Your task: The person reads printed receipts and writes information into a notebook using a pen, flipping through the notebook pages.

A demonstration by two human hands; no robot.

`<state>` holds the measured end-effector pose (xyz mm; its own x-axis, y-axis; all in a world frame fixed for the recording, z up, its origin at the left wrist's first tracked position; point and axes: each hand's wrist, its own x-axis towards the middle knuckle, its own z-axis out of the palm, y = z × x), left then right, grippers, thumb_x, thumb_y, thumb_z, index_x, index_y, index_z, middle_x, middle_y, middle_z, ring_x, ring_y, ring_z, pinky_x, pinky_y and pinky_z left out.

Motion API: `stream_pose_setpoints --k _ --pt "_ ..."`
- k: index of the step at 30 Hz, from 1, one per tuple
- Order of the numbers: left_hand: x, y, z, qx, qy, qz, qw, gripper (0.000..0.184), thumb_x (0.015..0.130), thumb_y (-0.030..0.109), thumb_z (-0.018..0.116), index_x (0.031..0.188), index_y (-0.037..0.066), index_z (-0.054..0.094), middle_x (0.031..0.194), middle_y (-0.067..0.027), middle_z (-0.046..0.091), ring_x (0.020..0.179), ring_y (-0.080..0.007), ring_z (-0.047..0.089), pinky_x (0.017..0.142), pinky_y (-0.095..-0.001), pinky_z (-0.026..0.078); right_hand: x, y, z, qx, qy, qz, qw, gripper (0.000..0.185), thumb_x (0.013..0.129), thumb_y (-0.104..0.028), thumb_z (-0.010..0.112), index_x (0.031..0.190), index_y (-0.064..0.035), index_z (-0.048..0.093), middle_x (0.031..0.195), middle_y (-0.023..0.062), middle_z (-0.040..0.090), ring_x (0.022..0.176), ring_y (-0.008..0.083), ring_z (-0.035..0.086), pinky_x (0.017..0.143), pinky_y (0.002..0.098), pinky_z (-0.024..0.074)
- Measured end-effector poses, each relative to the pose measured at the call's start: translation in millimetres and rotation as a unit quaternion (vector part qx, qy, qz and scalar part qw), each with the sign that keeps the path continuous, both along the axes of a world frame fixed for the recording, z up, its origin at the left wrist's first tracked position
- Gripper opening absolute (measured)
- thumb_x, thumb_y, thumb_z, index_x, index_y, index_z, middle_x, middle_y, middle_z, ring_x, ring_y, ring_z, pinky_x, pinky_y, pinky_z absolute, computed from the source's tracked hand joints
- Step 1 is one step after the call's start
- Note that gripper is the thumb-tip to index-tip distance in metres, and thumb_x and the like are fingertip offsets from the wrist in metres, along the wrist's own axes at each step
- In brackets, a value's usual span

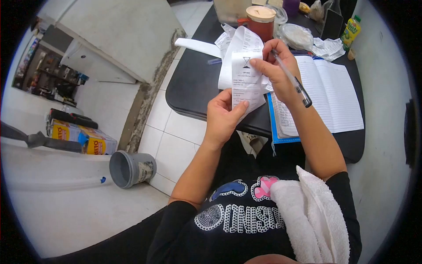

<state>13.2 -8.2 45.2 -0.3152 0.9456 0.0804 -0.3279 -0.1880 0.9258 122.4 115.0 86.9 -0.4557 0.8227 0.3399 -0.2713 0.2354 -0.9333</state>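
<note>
A long printed paper receipt (246,81) is held up between both hands over the near edge of the black table. My left hand (224,114) pinches its lower part, thumb on the front. At the upper right of the slip, my right hand (279,70) grips it between thumb and fingers. A clear pen with a black cap (293,80) is also tucked in the right hand, slanting down over the wrist. Behind the receipt, more curled paper strips (198,46) lie on the table. To the right, a lined notebook (334,97) lies spread beside the right forearm.
On the black table (187,88) stand a red mug with a pale lid (260,22), a plastic-wrapped bundle (296,36), crumpled paper (327,48) and a yellow bottle (351,31). A blue folder (273,119) sits under the notebook. A grey bucket (132,169) is on the floor at left.
</note>
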Motion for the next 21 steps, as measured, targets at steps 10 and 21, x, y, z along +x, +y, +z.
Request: stream_pose_setpoints --k 10,21 --pt "-4 3 11 0.020 -0.027 0.010 0.999 0.024 0.079 -0.002 0.059 0.102 -0.006 0.056 0.093 -0.0080 0.062 0.082 -0.0098 0.058 0.075 -0.0232 0.047 2 -16 8 0.003 -0.048 0.018 0.999 0.029 0.068 -0.003 0.068 0.084 -0.0069 0.045 0.073 -0.0015 0.046 0.065 0.0045 0.045 0.057 0.0179 0.0403" --pt "-1 1 7 0.023 -0.029 0.028 0.999 0.020 0.080 0.001 0.058 0.100 -0.006 0.058 0.092 -0.0078 0.062 0.078 -0.0090 0.057 0.071 -0.0227 0.047 -2 -7 7 0.022 -0.035 0.004 0.999 0.028 0.068 -0.004 0.069 0.083 -0.0074 0.045 0.073 -0.0022 0.045 0.064 0.0040 0.045 0.057 0.0168 0.0394"
